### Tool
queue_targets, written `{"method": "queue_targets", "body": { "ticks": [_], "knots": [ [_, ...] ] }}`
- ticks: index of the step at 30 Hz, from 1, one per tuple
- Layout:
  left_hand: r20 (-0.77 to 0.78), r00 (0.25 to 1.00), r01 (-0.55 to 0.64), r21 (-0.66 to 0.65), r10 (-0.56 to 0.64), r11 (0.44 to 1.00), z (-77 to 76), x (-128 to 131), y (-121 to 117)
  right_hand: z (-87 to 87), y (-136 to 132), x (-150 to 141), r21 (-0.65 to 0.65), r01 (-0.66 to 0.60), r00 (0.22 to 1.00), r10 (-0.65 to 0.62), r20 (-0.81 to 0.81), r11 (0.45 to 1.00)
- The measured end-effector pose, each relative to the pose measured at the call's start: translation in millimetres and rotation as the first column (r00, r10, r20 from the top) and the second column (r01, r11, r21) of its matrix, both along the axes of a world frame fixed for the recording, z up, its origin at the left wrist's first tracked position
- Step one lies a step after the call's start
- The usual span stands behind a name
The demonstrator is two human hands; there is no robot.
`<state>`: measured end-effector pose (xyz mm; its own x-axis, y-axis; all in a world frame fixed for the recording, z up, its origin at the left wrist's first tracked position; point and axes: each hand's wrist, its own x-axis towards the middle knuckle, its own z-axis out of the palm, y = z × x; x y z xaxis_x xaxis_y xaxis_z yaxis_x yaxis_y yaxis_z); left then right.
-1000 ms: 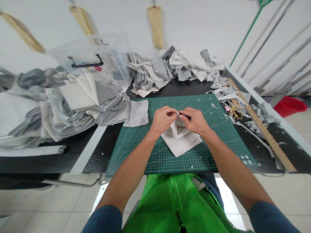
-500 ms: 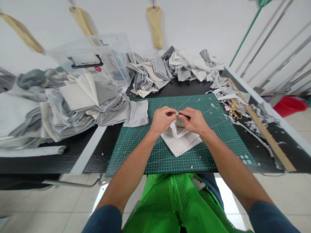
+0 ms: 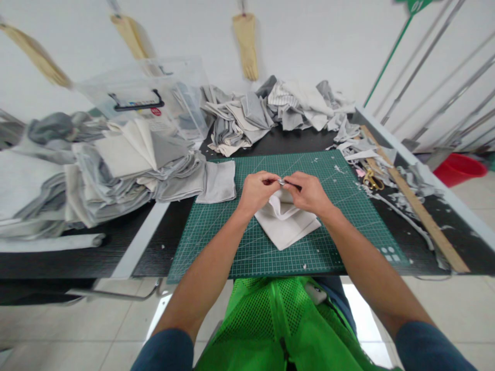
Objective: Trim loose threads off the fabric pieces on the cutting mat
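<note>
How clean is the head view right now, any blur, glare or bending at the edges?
Head view: even, soft light, no glare. Both hands and the white folded cloth on the green cutting mat are sharp. Wide-lens bending curves the wooden ruler and table edges; the left fabric pile looks stretched and softer.

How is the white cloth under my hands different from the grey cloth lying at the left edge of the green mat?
The white cloth is folded in layers, angled, partly lifted by the left hand and right hand; the grey cloth lies flat, single, untouched. The white cloth sits mid-mat; the grey cloth overlaps its edge. Both are small fabric pieces.
</note>
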<state>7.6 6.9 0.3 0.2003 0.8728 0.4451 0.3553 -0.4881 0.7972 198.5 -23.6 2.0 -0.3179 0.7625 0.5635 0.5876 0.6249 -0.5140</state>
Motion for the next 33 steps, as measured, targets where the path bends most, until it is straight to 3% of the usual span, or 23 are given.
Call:
{"method": "queue_targets", "body": {
  "ticks": [14,33],
  "knots": [
    [0.079,0.996,0.039,-0.075,-0.033,0.996,-1.7,0.1,1.6,-2.0,1.0,0.4,0.006,-0.005,1.000,0.005,-0.015,1.000],
    [-0.004,1.000,0.024,-0.029,-0.024,0.999,-1.3,-1.0,0.6,5.2,-3.1,-0.6,-0.038,-0.020,1.000,0.020,-0.004,0.999]
  ]
}}
